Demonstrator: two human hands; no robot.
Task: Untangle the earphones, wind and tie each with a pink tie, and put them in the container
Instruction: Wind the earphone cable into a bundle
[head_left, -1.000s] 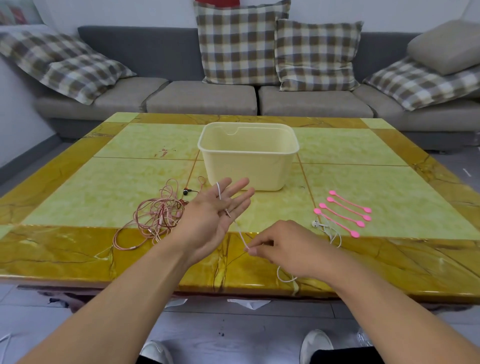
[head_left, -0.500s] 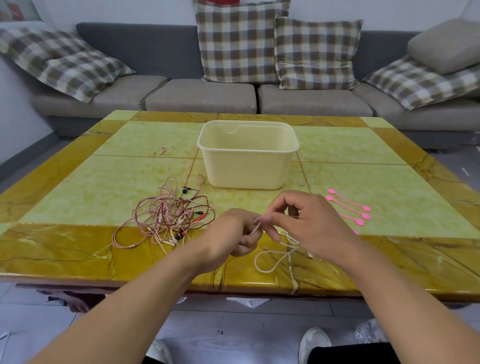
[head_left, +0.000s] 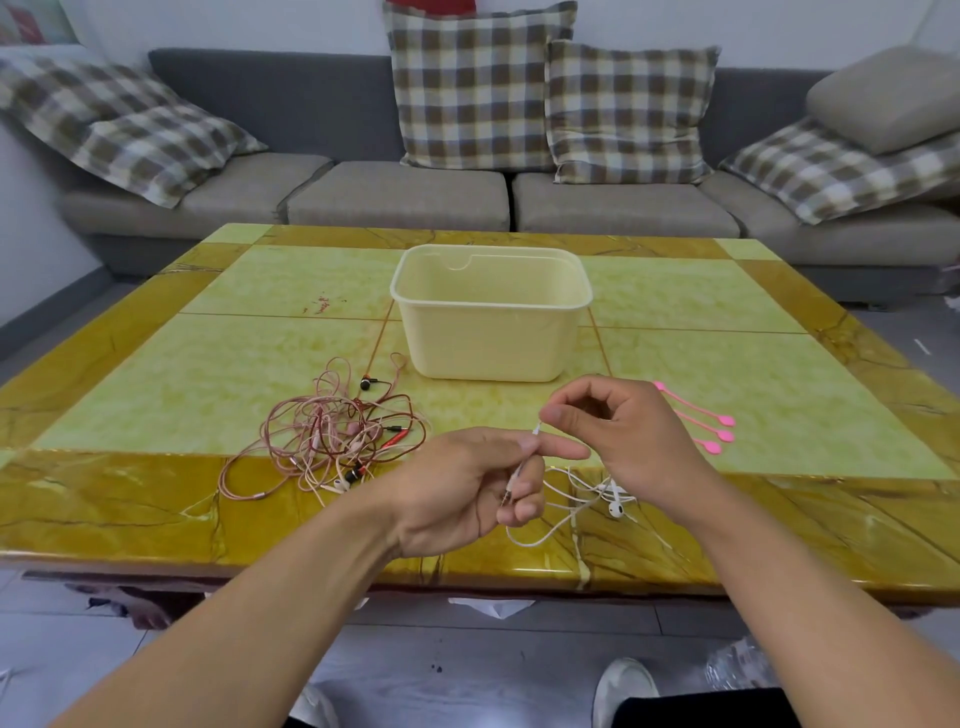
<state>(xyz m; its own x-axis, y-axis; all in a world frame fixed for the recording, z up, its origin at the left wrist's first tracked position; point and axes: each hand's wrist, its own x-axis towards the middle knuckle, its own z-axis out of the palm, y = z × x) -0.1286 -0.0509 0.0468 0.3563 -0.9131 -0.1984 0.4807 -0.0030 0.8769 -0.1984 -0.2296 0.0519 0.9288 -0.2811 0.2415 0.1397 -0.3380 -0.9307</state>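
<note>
My left hand is closed around the cord of the white earphones near the table's front edge. My right hand pinches the plug end of that same cord just above my left fingers. The rest of the white cord and its earbuds lie loose on the table below my right hand. A tangle of pink and red earphones lies to the left. Pink ties lie to the right, partly hidden by my right hand. The cream container stands behind, with nothing visible inside.
The yellow-green marble table has its front edge close to my forearms. A grey sofa with checked cushions runs along the far side. My shoes show on the floor below.
A second ago my left hand was spread open with the cord across it; now it is closed on the cord. My right hand rose from the table edge to the plug end.
</note>
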